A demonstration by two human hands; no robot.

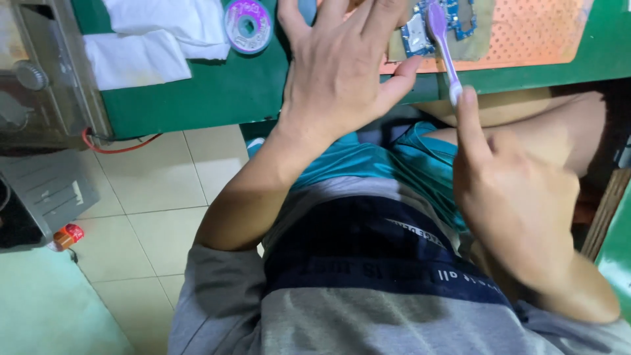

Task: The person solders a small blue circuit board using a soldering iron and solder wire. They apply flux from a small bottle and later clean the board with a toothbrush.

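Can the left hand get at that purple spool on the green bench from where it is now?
Probably yes: the left hand hovers open beside the purple spool, with bare green bench between them.

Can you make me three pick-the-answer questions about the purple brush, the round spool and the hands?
1. Where is the brush's head?
A. on the small circuit board
B. on the floor
C. in a cup

2. What colour is the table top?
A. red
B. green
C. white

3. How is the left hand?
A. fist
B. open, fingers spread
C. gripping the spool

Answers: 1 A, the purple brush in the right hand lies over the circuit board. 2 B, the table top is green. 3 B, the left hand is spread, apart from the spool.
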